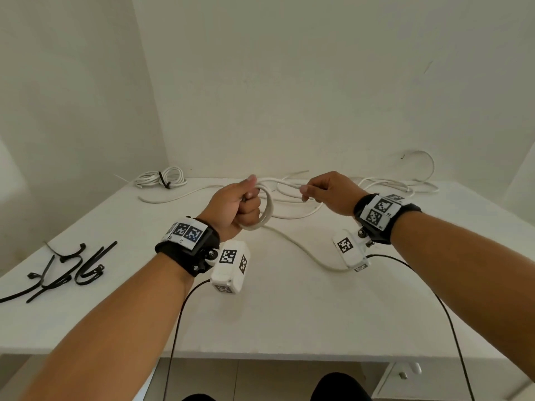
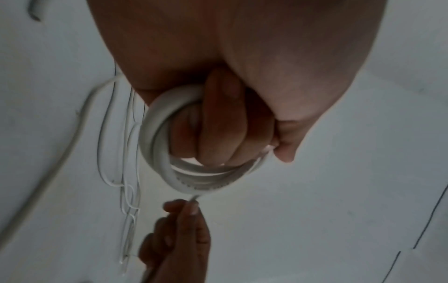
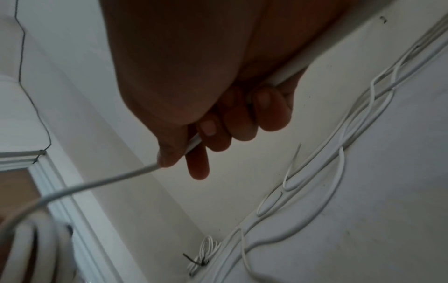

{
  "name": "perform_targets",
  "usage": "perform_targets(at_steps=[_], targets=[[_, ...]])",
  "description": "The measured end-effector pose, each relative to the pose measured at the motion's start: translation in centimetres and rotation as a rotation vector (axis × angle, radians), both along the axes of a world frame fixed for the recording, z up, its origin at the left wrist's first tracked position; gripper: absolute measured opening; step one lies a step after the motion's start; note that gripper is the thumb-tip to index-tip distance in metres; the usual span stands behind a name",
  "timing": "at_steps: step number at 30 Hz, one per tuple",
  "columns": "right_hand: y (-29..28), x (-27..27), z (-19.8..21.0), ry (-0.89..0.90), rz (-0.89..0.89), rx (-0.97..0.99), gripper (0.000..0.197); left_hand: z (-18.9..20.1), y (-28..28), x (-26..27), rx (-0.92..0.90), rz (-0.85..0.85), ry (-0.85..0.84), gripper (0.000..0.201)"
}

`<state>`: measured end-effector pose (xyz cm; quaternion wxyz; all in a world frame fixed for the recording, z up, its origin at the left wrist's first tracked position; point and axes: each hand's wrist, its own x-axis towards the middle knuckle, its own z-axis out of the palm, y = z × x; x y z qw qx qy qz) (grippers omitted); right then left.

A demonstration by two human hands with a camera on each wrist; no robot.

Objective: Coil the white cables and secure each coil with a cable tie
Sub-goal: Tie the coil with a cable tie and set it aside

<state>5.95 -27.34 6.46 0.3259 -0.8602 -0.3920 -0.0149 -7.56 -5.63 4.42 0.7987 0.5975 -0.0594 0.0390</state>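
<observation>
Both hands gripping white cable above table [image 1: 289, 314]

Left hand [image 1: 231, 208] is clenching coil [image 1: 265, 214]; right hand [image 1: 327, 193], beside coil, is pinching cable strand [image 1: 285, 184]. Cable ties [image 1: 66, 270] are lying left of coil.

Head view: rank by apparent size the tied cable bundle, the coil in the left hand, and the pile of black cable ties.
1. Black cable ties, nearest the camera.
2-3. Tied cable bundle and coil gripped by the left hand look alike; the bundle lies farther away.
</observation>
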Motion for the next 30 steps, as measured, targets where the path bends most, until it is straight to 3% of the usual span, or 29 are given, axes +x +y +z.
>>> perform_targets(at_steps=[6, 14, 19, 25, 30], targets=[[1.1, -2.0, -2.3, 0.041, 0.008, -0.07, 0.041, 0.6, -1.0, 0.7, -0.261, 0.053, -0.055, 0.037], [2.3, -4.2, -2.7, 0.002, 0.08, -0.096, 0.04, 0.7, -2.6, 2.1, -0.351, 0.147, -0.178, 0.04], [2.7, -5.3, -3.3, -0.051, 0.128, -0.189, 0.025, 1.0, -3.5, 3.0, -0.392, 0.178, -0.217, 0.028], [3.1, -6.2, -2.9, -0.084, 0.154, -0.312, 0.026, 0.4, -4.6, 3.8, 0.036, 0.419, -0.189, 0.02], [3.4, -7.0, -2.0, -0.3, 0.178, -0.442, 0.03, -0.4, -3.7, 3.6, 0.559, 0.473, -0.167, 0.021]])
